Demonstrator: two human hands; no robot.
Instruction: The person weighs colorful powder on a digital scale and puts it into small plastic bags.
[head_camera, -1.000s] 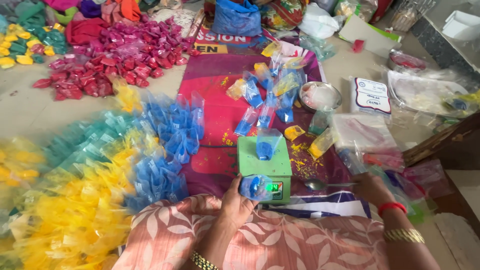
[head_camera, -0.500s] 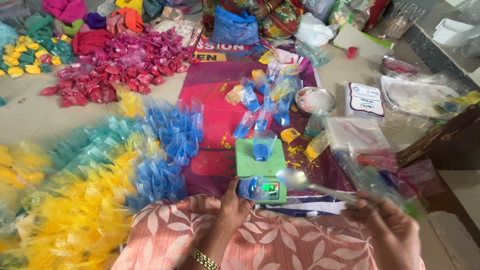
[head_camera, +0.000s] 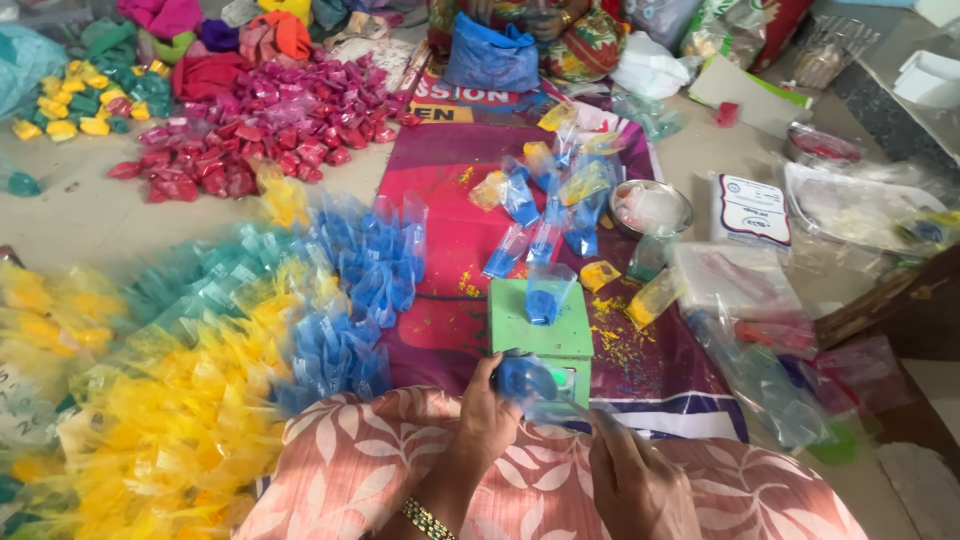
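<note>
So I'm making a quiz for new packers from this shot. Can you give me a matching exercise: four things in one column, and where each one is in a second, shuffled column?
Things:
1. green scale
2. steel bowl
3. pile of red and pink packets
4. small bag of blue powder

Places:
A. far left, on the bare floor
B. in the grip of the left hand, at the near edge of the scale
C. right of the printed mat, beyond the scale
D. on the mat, just in front of the person's knees

Pairs: 1-D, 2-C, 3-A, 4-B
</note>
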